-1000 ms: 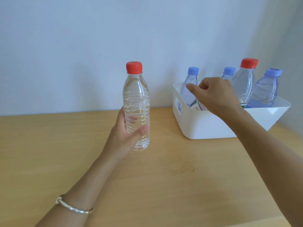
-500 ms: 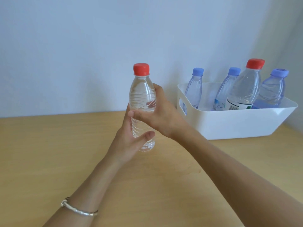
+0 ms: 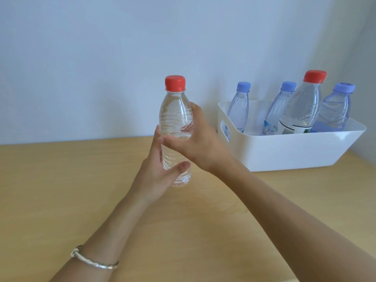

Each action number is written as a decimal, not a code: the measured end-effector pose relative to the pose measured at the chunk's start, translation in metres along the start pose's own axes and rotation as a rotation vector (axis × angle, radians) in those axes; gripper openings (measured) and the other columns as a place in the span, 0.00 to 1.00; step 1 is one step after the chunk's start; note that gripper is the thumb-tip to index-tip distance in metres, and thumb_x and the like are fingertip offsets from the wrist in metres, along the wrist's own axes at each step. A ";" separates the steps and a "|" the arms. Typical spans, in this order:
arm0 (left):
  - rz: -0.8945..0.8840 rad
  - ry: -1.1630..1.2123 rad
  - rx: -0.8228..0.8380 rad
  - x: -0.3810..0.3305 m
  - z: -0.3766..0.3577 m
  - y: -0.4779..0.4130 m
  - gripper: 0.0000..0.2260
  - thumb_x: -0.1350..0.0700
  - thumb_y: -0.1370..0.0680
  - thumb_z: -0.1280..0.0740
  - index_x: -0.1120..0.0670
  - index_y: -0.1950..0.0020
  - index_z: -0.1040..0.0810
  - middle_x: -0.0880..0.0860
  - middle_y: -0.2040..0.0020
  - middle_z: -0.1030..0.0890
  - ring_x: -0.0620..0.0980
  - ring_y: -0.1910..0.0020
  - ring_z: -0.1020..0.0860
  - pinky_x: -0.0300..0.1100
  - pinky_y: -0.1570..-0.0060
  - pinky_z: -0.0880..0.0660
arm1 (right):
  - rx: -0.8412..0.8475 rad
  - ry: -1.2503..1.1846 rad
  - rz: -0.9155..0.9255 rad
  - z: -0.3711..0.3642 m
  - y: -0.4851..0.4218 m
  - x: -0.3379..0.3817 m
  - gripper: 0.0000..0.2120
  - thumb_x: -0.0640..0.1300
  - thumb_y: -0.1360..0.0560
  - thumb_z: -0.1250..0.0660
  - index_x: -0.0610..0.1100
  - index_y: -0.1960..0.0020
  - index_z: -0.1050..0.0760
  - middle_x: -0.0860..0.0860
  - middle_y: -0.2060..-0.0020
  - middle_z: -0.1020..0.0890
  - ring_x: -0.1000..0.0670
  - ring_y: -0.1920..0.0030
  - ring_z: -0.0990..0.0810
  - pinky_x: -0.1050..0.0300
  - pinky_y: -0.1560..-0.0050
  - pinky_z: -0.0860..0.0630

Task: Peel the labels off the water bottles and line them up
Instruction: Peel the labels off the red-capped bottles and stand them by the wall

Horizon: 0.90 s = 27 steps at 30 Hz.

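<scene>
Red-capped bottle (image 3: 175, 110) already label-free, upright between hands: left hand (image 3: 156, 176) wraps lower body, right hand (image 3: 201, 143) clamps middle just above. Guessing line-up step; next needs steady set-down, then labelled bottles (image 3: 270, 119) from white bin (image 3: 284, 151) beyond right hand.

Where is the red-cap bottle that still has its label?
In the head view, the labelled red-cap bottle sits in the white basket at the back right of the table, between two blue-cap bottles, right of the bare bottle.
</scene>
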<state>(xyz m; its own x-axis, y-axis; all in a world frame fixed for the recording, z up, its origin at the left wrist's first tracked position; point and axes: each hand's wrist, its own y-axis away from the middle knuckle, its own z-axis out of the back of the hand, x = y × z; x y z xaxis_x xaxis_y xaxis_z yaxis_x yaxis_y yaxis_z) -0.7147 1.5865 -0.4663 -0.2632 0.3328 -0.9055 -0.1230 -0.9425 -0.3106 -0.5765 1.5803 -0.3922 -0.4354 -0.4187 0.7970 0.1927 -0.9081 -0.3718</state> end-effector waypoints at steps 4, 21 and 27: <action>0.003 -0.040 -0.016 0.002 0.000 0.002 0.36 0.40 0.33 0.26 0.40 0.29 0.38 0.39 0.36 0.23 0.41 0.35 0.25 0.53 0.35 0.28 | -0.006 0.009 -0.002 -0.002 -0.001 -0.002 0.37 0.53 0.30 0.27 0.55 0.28 0.44 0.56 0.45 0.23 0.56 0.49 0.23 0.73 0.58 0.30; -0.045 -0.176 -0.246 0.007 0.018 -0.042 0.18 0.64 0.27 0.29 0.54 0.39 0.28 0.44 0.53 0.22 0.24 0.58 0.26 0.19 0.61 0.33 | -0.053 -0.178 -0.004 -0.054 -0.054 -0.025 0.28 0.49 0.26 0.30 0.54 0.31 0.39 0.62 0.51 0.23 0.62 0.52 0.22 0.73 0.56 0.28; -0.007 -0.211 -0.287 0.023 0.025 -0.071 0.20 0.61 0.25 0.31 0.51 0.36 0.31 0.40 0.54 0.29 0.19 0.58 0.31 0.19 0.63 0.33 | -0.135 -0.135 0.013 -0.072 -0.093 -0.037 0.27 0.50 0.28 0.28 0.51 0.33 0.35 0.49 0.43 0.26 0.52 0.44 0.24 0.58 0.46 0.25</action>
<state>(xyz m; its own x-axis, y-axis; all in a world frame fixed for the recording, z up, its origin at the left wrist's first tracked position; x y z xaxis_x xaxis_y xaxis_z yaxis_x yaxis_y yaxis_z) -0.7362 1.6616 -0.4574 -0.4588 0.3101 -0.8327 0.1399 -0.9002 -0.4123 -0.6418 1.6806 -0.4215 -0.3094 -0.4361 0.8450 0.0743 -0.8970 -0.4357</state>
